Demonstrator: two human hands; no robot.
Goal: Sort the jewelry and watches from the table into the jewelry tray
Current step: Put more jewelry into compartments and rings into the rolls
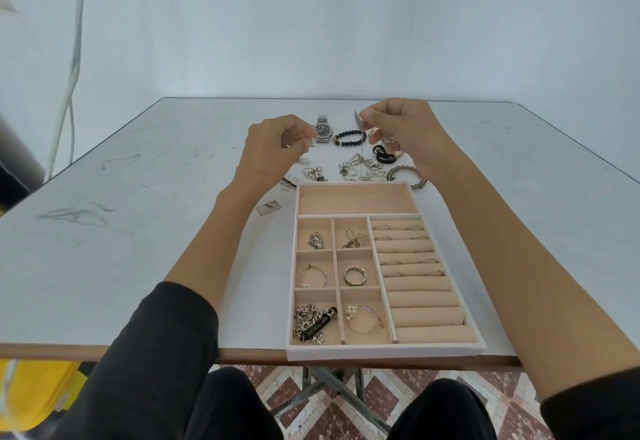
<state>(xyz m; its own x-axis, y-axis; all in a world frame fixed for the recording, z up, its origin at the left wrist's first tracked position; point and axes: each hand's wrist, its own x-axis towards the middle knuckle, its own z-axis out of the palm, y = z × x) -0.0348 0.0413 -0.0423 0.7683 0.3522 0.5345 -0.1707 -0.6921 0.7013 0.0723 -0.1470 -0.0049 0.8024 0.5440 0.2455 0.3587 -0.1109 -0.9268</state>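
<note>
The beige jewelry tray [358,186] lies at the table's near edge, with chains, bracelets and rings in its small compartments and ring rolls. Its long far compartment holds nothing. Beyond it lies a pile of loose jewelry [363,167], a silver watch [322,130] and a dark bead bracelet [349,138]. My right hand [398,131] is raised above the pile and pinches a thin chain [361,148] with a small tag at the top; the chain hangs down toward the pile. My left hand [277,145] hovers left of the watch with its fingers curled, pinching something small that I cannot make out.
A small flat metal plate [268,207] lies left of the tray. A thick silver bracelet [405,176] and a black hair tie [382,155] sit right of the pile. A white cable [71,68] hangs at far left. The tabletop [138,231] is scuffed white.
</note>
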